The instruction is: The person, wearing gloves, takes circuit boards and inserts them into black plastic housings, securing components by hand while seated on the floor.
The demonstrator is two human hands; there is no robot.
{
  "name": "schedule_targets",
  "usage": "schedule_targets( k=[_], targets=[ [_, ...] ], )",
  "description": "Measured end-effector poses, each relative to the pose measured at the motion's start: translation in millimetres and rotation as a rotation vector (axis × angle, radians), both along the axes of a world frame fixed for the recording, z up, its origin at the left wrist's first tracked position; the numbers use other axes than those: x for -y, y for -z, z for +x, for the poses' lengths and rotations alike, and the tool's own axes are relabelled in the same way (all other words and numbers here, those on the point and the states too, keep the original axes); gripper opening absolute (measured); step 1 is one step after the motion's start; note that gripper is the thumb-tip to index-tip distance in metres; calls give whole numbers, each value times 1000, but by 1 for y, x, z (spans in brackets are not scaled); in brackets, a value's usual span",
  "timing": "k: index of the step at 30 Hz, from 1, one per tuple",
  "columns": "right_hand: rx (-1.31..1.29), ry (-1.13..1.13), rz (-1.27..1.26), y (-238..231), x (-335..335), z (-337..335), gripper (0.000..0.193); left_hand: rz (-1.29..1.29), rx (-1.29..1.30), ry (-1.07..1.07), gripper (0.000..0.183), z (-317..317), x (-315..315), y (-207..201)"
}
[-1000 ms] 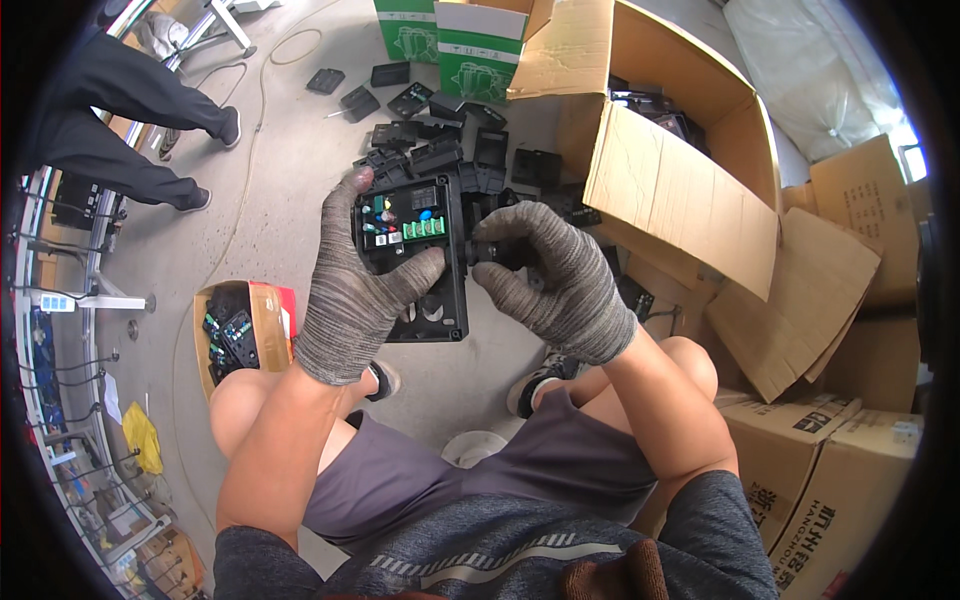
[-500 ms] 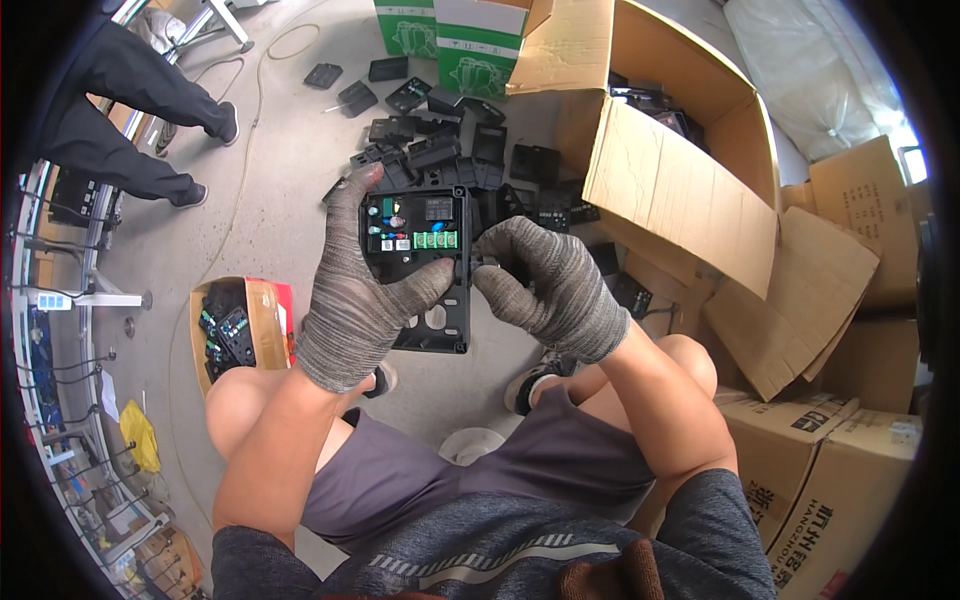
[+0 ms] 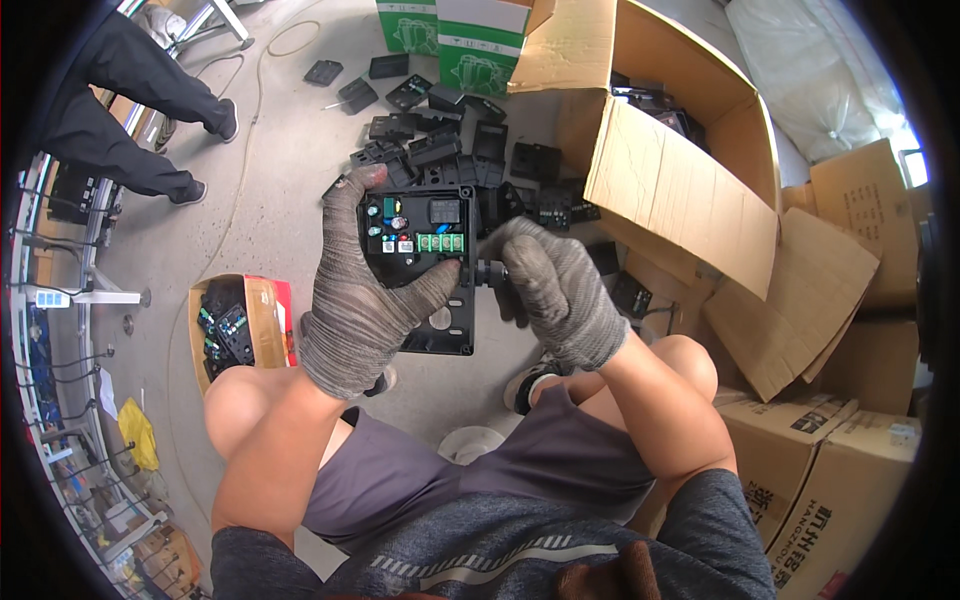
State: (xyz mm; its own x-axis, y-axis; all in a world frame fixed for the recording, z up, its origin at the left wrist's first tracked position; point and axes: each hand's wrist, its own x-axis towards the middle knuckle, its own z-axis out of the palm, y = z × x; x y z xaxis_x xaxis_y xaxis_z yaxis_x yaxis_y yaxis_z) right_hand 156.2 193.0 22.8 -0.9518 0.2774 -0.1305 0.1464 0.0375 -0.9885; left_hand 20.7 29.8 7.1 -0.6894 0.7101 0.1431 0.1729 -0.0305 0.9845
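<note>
A: Where is the work, and what has the left hand got?
B: The open, black, rectangular plastic case [image 3: 468, 318] is near the middle of the frame, held up off the floor; the left hand [image 3: 350, 310], in a grey knitted glove, is partly closed around its left side, one bare-tipped finger at the upper left corner, the thumb laid across the front; the remaining fingers are hidden.

A: And inside it?
B: A circuit board with small coloured components [image 3: 412, 213] fills the upper part; a green four-way terminal block [image 3: 440, 243] sits along its lower right.

A: The right hand?
B: The right hand [image 3: 572, 295], gloved alike, is half closed with curled, blurred fingers, just beside a black ribbed cylindrical fitting [image 3: 490, 273] on the case's right edge; I cannot tell whether it grips that.

A: What lies around?
B: A heap of black plastic housings [image 3: 435, 150] on the floor, upper centre; a large open brown cardboard box [image 3: 690, 210], upper right; a small open cardboard box with a red side [image 3: 265, 320], left of centre, holding black parts.
</note>
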Motion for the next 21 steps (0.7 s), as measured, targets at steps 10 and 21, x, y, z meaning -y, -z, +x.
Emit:
schedule_targets(
  k=[10,21],
  targets=[
    [-272,23,491,1,-2,1,22,-54,-75,14,89,-3,1,-2],
    [-429,25,422,7,0,-1,40,-33,-18,-5,93,-6,3,-1]
  ],
)
